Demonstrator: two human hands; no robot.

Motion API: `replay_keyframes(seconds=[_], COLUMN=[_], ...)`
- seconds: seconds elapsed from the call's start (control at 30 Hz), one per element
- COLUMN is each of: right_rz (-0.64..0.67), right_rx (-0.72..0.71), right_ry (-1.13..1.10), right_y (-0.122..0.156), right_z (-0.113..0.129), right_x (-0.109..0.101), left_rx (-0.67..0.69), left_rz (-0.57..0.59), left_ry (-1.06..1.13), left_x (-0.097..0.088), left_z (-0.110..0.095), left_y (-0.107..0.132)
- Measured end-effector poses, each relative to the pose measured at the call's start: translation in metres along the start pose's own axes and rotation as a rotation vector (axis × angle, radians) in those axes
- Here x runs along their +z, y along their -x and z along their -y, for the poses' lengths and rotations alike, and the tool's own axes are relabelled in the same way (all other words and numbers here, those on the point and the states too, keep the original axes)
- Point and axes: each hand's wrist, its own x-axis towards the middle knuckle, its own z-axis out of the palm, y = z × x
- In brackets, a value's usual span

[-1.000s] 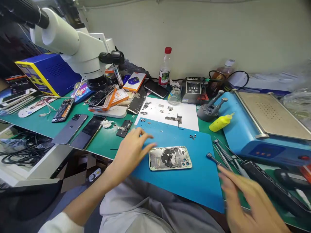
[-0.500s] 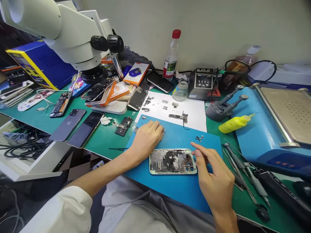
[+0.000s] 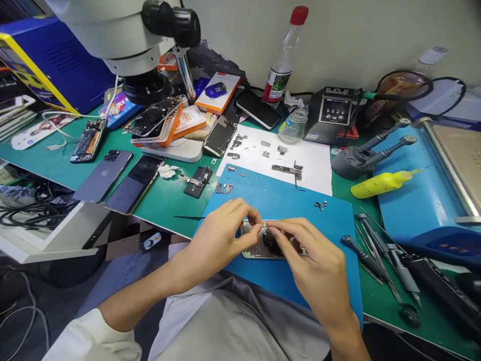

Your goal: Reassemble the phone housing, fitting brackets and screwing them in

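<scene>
A phone housing (image 3: 255, 249), stripped of its inner parts, lies flat on the blue mat (image 3: 300, 290). Over its far edge my left hand (image 3: 230, 228) and my right hand (image 3: 315, 250) meet, thumbs and forefingers pinched. Between the fingertips is something small and light that I cannot make out. My hands hide much of the housing. Left of it on the mat are small flex parts (image 3: 224, 188); a small flex cable (image 3: 320, 205) lies to the right. Beyond the mat, a logic board (image 3: 287, 170) rests on white paper (image 3: 251, 163).
A microscope (image 3: 124, 45) stands over the back left. Two phones (image 3: 103, 175) and a battery (image 3: 198, 181) lie left of the mat. On the right are a yellow squeeze bottle (image 3: 383, 184), a tool holder (image 3: 349, 156) and several hand tools (image 3: 376, 250). A glass jar (image 3: 293, 126) stands behind the paper.
Both hands have come together over the phone housing, the left from the mat's far left, the right from beside the housing. The flex parts beneath my left hand now show. The view has shifted.
</scene>
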Motion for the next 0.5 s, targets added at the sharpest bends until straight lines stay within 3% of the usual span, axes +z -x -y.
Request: replay_keyframes(seconds=[0.1,0.23,0.33,0.4,0.5], right_rz=[-0.031,-0.315,-0.454,-0.478,-0.446], right_rx=[0.008,-0.206,-0.334,-0.368,-0.374], right_ry=[-0.008,0.294,0.436,0.455,0.468], right_y=[0.005,0.015,0.021,0.026,0.036], right_z=[0.003,0.007,0.011,0.013,0.014], right_x=[0.005,0.015,0.022,0.026,0.024], left_rx=[-0.038,-0.202,-0.301,-0.317,-0.334], left_rz=[-0.031,-0.115,0.006,0.051,0.019], left_ry=[0.147,0.518,0.894,1.059,1.154], left_x=[0.005,0.015,0.019,0.021,0.023], left_z=[0.006,0.007,0.000,-0.004,-0.004], left_y=[0.006,0.013,0.016,0.018,0.022])
